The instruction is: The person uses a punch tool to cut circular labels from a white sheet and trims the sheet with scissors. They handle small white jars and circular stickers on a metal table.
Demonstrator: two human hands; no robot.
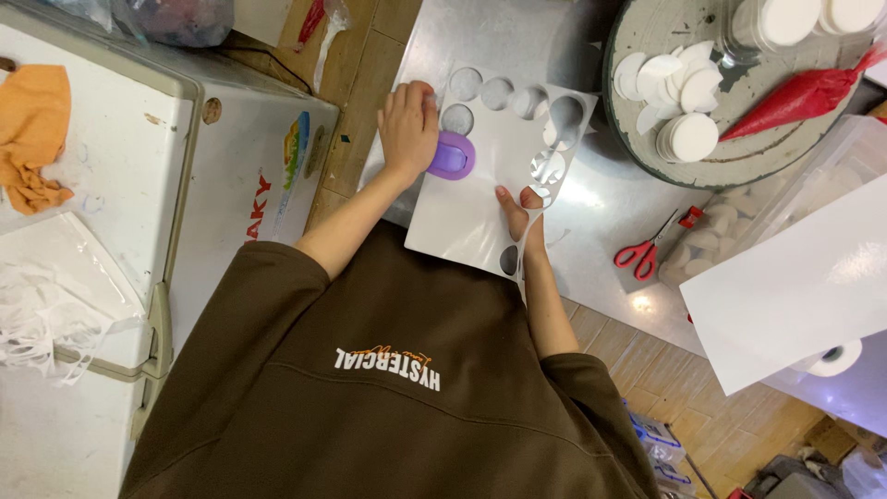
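Right now I see the white sheet (471, 199), punched with round holes, lying on the metal table (601, 212). My left hand (409, 125) presses the purple punch (452, 155) with fingers curled over it, while my right hand (520, 211) pinches the sheet's near edge. Red scissors (647, 248) lie nearby.

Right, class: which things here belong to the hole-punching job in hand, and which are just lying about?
In use: left hand on the purple punch; right hand holding the white sheet with round holes; cut white discs on the round tray.
Lying about: red scissors, red piping bag, orange cloth.
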